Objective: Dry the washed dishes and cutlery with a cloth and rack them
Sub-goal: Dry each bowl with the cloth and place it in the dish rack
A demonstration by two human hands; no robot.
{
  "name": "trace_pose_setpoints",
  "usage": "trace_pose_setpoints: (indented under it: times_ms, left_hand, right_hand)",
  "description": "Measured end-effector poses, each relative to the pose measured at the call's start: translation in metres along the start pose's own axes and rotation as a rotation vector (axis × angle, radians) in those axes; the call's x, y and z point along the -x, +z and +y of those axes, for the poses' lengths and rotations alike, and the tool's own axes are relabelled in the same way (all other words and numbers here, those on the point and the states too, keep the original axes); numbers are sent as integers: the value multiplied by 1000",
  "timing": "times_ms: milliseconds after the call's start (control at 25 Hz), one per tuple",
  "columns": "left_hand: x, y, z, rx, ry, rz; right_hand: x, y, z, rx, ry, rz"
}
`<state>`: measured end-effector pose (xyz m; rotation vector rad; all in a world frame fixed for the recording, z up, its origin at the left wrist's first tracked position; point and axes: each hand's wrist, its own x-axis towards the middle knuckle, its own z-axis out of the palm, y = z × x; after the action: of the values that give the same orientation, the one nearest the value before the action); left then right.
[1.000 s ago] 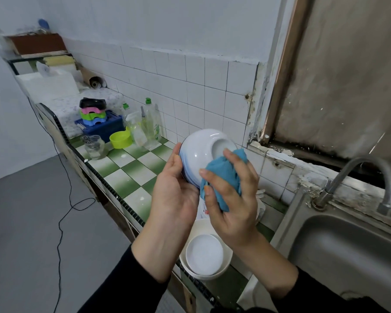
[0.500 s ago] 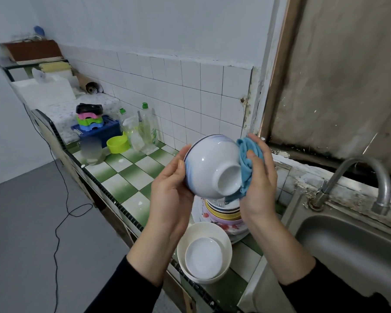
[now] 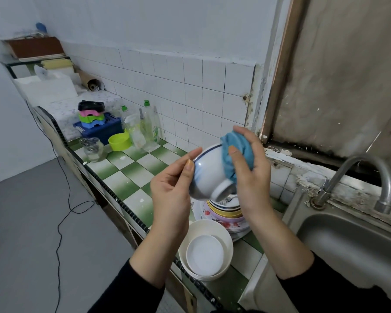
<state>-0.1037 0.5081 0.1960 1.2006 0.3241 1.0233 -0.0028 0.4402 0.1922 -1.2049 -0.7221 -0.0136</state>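
Glossy round bowl point(image 3: 209, 175), crumpled blue cloth point(image 3: 238, 152)

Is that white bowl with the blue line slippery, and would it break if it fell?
Probably a bit slippery: the bowl looks glossy, so the left hand at its rim needs care. Likely breakable; it looks like hard ceramic. The cloth under the right hand should add hold.
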Motion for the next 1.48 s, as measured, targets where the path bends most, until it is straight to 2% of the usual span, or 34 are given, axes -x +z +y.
trace_pose_setpoints:
  times_ms: [80, 160, 200, 240, 320, 360, 400, 440, 560, 600, 640, 680, 800, 840, 920, 1040, 1160, 1360, 1480]
  left_hand:
    - [-1, -2, 1, 11, 14, -9]
    - [-2, -6, 4, 47, 14, -8]
    - [-3, -6, 6, 65, 4, 3]
    - [-3, -7, 7, 83, -11, 16]
    - [-2, -5, 10, 104, -22, 17]
    - [-2, -4, 11, 85, -10, 1]
    - [0, -1, 11, 55, 6, -22]
    - [3, 2, 12, 35, 18, -46]
    - [7, 7, 16, 54, 8, -83]
    - [7, 6, 17, 73, 3, -86]
    - [7, 5, 18, 90, -7, -81]
    - [6, 5, 18, 101, -25, -66]
    - [10, 9, 18, 115, -100, -55]
    - [11, 11, 17, 116, -115, -56]
    - [10, 12, 17, 139, -128, -10]
    - [3, 9, 21, 187, -168, 86]
    - [3, 9, 26, 263, -238, 106]
    - [0, 12, 29, 399, -310, 134]
    - [-4, 13, 30, 501, -374, 88]
  right_hand:
    - [9, -2, -4, 259, -333, -129]
    - [10, -6, -7, 317, -449, -228]
    - [9, -7, -7, 257, -403, -228]
    - [8, -9, -6, 119, -270, -187]
    - [3, -9, -5, -242, 121, -44]
    - [-1, -9, -7, -299, 221, 7]
    - [-2, -8, -10, -253, 216, 23]
    - [-1, -8, -13, -163, 130, 25]
    - [4, -8, -26, 169, -348, -75]
    - [7, -7, -26, 252, -464, -106]
    - [8, -7, -22, 277, -499, -105]
    - [6, -6, -20, 218, -435, -69]
    - [-13, -1, -19, -157, 68, 113]
    - [-18, 2, -21, -143, 125, 119]
    - [-17, 6, -22, 12, 15, 72]
    - [1, 8, -15, 319, -389, -64]
    - [17, 8, 1, 487, -657, -109]
    - [27, 6, 23, 546, -821, -57]
    - [33, 7, 29, 502, -861, 12]
